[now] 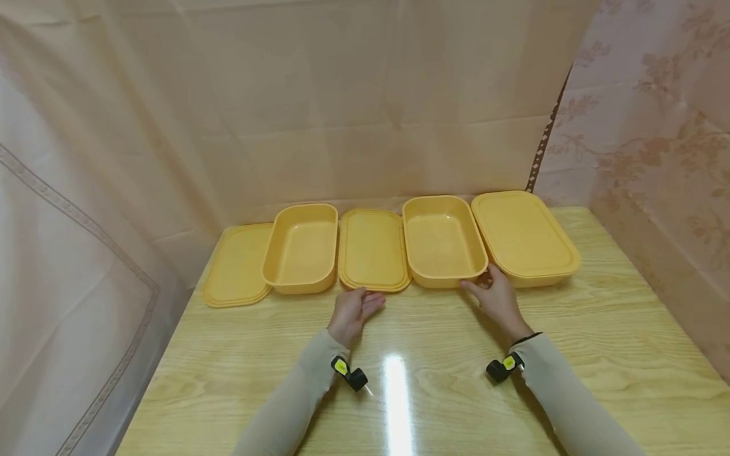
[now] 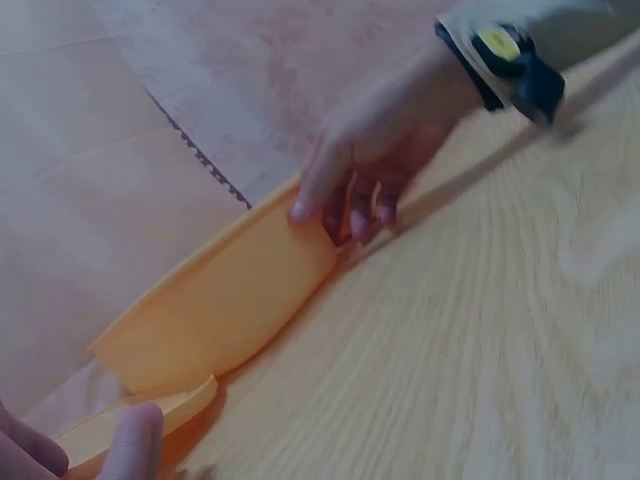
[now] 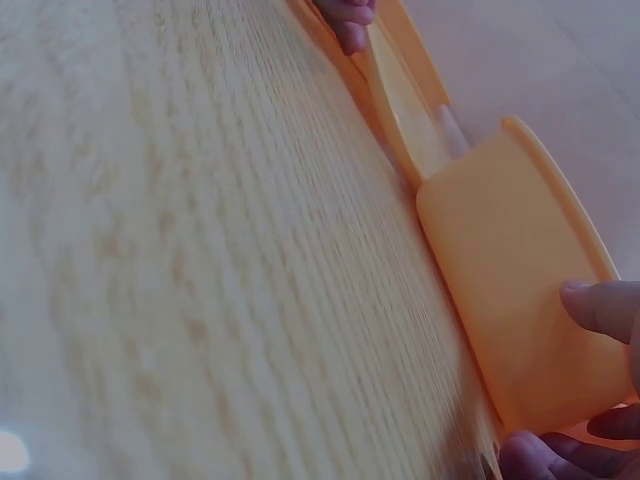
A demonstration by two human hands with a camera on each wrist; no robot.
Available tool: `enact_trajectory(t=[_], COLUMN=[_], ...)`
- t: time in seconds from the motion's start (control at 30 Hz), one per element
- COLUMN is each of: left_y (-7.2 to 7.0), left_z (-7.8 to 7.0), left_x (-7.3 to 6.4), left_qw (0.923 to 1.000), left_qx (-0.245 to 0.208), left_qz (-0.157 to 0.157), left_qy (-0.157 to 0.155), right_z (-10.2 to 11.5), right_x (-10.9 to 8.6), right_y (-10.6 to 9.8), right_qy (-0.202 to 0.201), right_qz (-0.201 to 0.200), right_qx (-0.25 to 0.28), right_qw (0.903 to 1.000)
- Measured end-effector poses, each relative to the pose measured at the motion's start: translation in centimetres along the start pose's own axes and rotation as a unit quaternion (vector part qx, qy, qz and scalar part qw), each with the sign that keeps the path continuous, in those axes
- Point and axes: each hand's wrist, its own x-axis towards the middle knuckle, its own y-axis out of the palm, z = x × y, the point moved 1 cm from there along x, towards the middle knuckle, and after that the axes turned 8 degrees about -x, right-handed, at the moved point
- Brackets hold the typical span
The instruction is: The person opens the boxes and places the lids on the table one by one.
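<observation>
Near the front edge of the middle yellow lid [image 1: 374, 247], my left hand [image 1: 352, 313] has its thumb at the rim and its other fingers extended to the right. The lid lies flat and shows a doubled edge. My right hand [image 1: 497, 303] grips the front right corner of an uncovered yellow food container [image 1: 445, 244]. Its thumb [image 3: 600, 308] lies on the front wall, with the other fingers around the corner near the base. In the left wrist view, that container [image 2: 230, 290] stands upright behind the lid.
Left of the middle lid stands another uncovered yellow container [image 1: 302, 247], with a flat lid [image 1: 239, 266] at the far left. A lidded container [image 1: 525, 234] stands at the right end. The row sits along the back of the wooden table [image 1: 445, 392], against a cloth curtain [image 1: 365, 95].
</observation>
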Motion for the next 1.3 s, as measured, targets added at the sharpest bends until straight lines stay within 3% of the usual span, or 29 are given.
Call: enact_trajectory(t=[0.2, 0.47, 0.7, 0.87, 1.07, 1.3], left_y=[0.1, -0.1, -0.2, -0.2, 0.2, 0.7], left_z=[-0.1, -0.3, -0.4, -0.3, -0.3, -0.1], left_x=[-0.5, -0.3, -0.3, -0.6, -0.7, -0.4], left_qw=[0.9975, 0.9912, 0.9874, 0.9866, 0.9867, 0.986], left_qx=[-0.029, -0.046, -0.025, -0.012, 0.024, 0.115], left_qz=[0.032, 0.072, 0.1, 0.1, 0.116, 0.114], left_qy=[-0.056, -0.102, -0.119, -0.128, -0.111, -0.038], right_z=[-0.1, -0.2, -0.4, -0.2, -0.3, -0.3], right_x=[-0.1, -0.2, -0.3, -0.4, -0.6, -1.0], right_y=[-0.1, -0.3, -0.5, -0.6, -1.1, -1.4], right_qy=[0.0, -0.018, -0.009, -0.006, -0.001, 0.006], right_qz=[0.003, -0.002, 0.009, 0.015, 0.016, 0.024], right_qx=[0.006, -0.009, -0.002, 0.005, -0.001, -0.011], right_qw=[1.0, 0.9998, 0.9999, 0.9999, 0.9999, 0.9996])
